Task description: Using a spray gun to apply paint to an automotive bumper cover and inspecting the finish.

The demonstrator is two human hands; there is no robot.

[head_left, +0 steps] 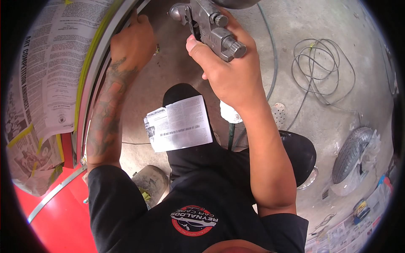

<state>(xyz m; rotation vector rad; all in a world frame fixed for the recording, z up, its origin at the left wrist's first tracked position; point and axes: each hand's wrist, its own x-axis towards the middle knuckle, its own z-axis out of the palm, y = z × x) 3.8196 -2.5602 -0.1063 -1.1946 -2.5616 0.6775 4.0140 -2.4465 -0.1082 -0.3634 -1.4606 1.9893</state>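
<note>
My right hand [234,71] is wrapped around a metal spray gun [211,29], its nozzle end toward the left and its adjusting knobs toward me. The thumb lies against the gun's body near the trigger. A dark round part, cut off by the top edge, sits above the gun. My left hand [134,42] is closed, its fingers curled at the long dark edge trim [110,46] of a car. Those fingertips are partly hidden, so what they hold does not show. A folded sheet of newspaper [185,126] lies across my knee, below both hands.
Newspaper masking [50,71] with yellow tape covers part of the car at left, above a red panel [59,202]. A thin hose [270,38] runs down the concrete floor, beside a loosely coiled cable [322,67]. At right stands a tyre [352,154] with plastic sheeting against it.
</note>
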